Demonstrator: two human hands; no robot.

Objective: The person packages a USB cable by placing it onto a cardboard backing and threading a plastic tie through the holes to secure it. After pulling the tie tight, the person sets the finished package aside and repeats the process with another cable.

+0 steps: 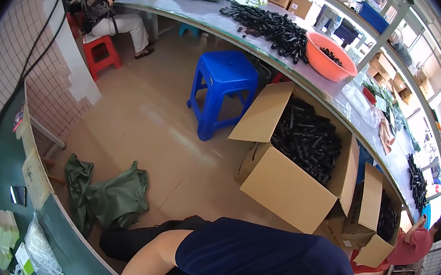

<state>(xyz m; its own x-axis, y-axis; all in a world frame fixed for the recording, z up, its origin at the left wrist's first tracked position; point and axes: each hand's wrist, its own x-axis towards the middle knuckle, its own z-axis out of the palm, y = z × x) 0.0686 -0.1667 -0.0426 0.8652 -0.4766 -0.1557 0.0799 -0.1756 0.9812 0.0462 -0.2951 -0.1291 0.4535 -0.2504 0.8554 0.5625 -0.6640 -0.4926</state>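
Note:
Neither my left hand nor my right hand shows in the picture. A navy short sleeve [267, 255] fills the lower middle. From it a bare arm [148, 259] bends down past the lower edge, and its hand is out of sight. Black trousers [118, 242] show behind that arm. To the left, a green-topped table [1, 152] holds a phone [18, 195], stacks of white and green packets [3, 227] and a clear plastic bag [43, 248]. Dark green cloth [117, 196] lies crumpled on the floor near the trousers.
A blue stool [226, 76] stands mid-floor. An open carton [290, 190] of black parts [309, 141] sits by the long workbench [190, 13]; a smaller carton [366, 212] is beside it. The bench bears an orange basin [327, 65]. Co-workers sit at far left [102, 9] and right [413, 243].

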